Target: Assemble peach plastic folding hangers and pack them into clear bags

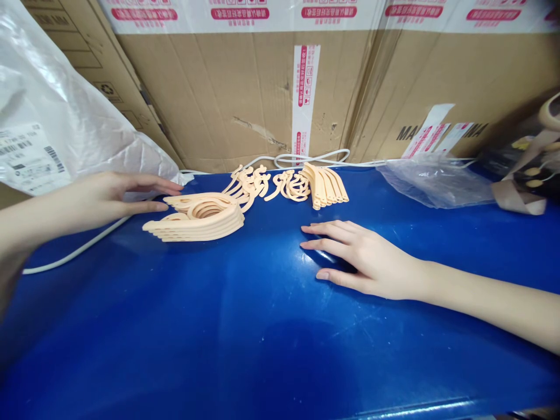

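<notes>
My left hand [118, 195] hovers at the left end of a stack of flat, cream-coloured curved pieces [201, 224], each with a round opening. Its fingers are apart, close to the stack; whether they touch it I cannot tell. Behind the stack lie loose, thin hook-shaped pieces [251, 184] and several curled ones [294, 185] of the same colour. Beside them, to the right, stands a row of curved bar-like pieces [326, 185]. My right hand [363, 256] is over the blue table [262, 326], fingers spread with nothing in them, in front of that row.
Cardboard boxes [227, 93] with printed tape form a wall at the back. A white cable [83, 249] runs along the left and back. A white plastic package [65, 111] leans at left; a clear plastic bag [437, 184] and a beige strap [518, 198] lie at right.
</notes>
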The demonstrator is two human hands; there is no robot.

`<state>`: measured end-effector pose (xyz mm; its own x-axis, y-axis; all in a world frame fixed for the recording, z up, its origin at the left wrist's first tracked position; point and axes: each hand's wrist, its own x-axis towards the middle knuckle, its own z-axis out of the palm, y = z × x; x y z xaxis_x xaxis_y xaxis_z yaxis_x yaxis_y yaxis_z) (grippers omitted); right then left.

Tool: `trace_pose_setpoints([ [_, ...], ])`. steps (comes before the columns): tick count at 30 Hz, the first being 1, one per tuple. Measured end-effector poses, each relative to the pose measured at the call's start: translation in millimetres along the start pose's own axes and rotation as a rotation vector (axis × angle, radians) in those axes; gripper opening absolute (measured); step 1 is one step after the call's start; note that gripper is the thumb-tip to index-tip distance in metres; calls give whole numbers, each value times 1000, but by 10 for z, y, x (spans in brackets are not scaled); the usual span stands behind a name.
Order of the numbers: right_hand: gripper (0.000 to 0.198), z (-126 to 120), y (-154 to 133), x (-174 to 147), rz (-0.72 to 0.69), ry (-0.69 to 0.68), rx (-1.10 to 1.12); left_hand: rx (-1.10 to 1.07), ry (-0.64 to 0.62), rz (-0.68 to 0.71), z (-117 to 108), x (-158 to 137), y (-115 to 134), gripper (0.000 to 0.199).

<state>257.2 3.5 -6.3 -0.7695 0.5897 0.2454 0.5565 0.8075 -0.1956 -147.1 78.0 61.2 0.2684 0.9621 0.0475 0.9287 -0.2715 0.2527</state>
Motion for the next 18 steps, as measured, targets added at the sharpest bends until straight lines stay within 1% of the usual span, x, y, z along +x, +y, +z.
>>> trace_pose_setpoints([
  [3, 43, 0, 5, -1, 0, -3, 0, -11, 11, -22, 16, 7, 77, 94],
  [8, 43, -3, 3, 1, 0, 0, -3, -27, 41, -50, 37, 19, 97, 98],
  [18, 43, 5, 4, 4, 0, -1, -2, 27, 0, -77, 57, 19, 127, 105],
])
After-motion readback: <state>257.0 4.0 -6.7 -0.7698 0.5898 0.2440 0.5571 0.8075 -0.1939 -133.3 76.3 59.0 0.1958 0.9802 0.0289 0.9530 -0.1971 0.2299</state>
